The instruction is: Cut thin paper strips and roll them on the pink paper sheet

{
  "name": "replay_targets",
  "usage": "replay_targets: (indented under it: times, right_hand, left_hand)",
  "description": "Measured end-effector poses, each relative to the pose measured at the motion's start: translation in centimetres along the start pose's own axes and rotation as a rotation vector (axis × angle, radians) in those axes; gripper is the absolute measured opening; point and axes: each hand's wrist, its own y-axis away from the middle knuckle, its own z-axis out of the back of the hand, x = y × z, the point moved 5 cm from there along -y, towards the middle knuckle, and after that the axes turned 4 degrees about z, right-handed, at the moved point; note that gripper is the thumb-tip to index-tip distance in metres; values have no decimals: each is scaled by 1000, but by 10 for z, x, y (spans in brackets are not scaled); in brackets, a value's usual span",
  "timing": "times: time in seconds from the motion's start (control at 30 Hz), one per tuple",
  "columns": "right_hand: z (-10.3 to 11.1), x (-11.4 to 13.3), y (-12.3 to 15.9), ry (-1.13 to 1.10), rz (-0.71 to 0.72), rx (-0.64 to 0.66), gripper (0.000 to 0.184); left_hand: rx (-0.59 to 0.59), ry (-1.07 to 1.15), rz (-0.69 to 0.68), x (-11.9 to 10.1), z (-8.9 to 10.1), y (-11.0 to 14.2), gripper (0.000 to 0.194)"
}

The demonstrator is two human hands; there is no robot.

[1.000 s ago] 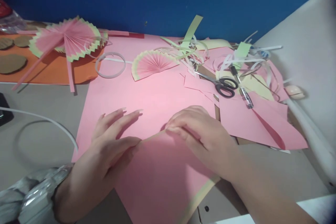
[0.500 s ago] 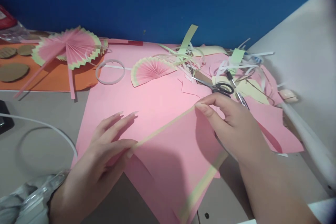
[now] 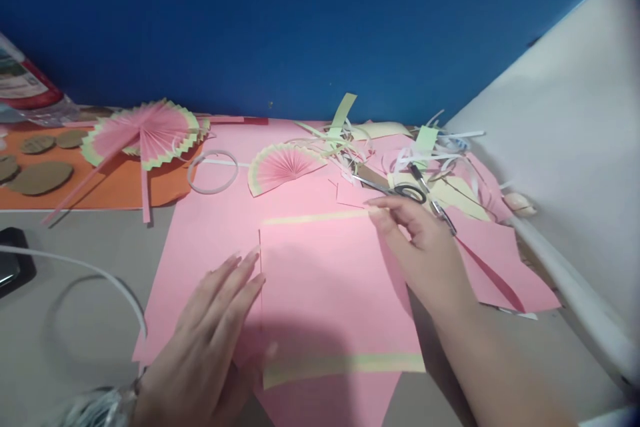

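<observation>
A pink paper sheet (image 3: 330, 287) with yellow-green strips along its far and near edges lies over a larger pink sheet (image 3: 200, 240). At its left edge rests my left hand (image 3: 210, 333), fingers stretched out and laid along the paper. The thumb is blurred near the lower left corner. My right hand (image 3: 425, 247) pinches the far right corner between thumb and fingers. Just beyond that hand are scissors (image 3: 413, 193) with black handles and a pen (image 3: 434, 201). A pleated pink paper fan (image 3: 287, 170) with a green-yellow rim lies past the sheet.
Round pleated fans (image 3: 145, 130) with pink sticks and cardboard discs (image 3: 43, 178) lie on orange paper (image 3: 115, 197) at left. Paper scraps (image 3: 425, 140) heap at the back right. A white ring (image 3: 193, 173), a bottle (image 3: 30, 83) and a cable (image 3: 85, 263) are also there. A blue wall (image 3: 300, 27) stands behind.
The striped pink sheet has turned from slanted to nearly square with my view. My left hand has let go of its corner and moved to its left edge; my right still pinches the other corner.
</observation>
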Motion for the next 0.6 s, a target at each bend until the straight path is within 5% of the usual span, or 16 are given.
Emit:
replay_targets:
  times: [0.17,0.37,0.5,0.6]
  right_hand:
    - [0,-2,-2,125,3,144,20]
    - [60,-8,-14,205,-65,-67,18]
    - [37,-7,-16,28,-22,98,17]
    - [4,1,-18,-18,57,200,21]
  left_hand:
    - [60,-325,-95,3,-11,-1,75]
    - [12,-444,-48,26,-3,-2,77]
    - [-68,-443,51,30,7,-16,75]
    - [-104,-346,-19,10,5,-20,57]
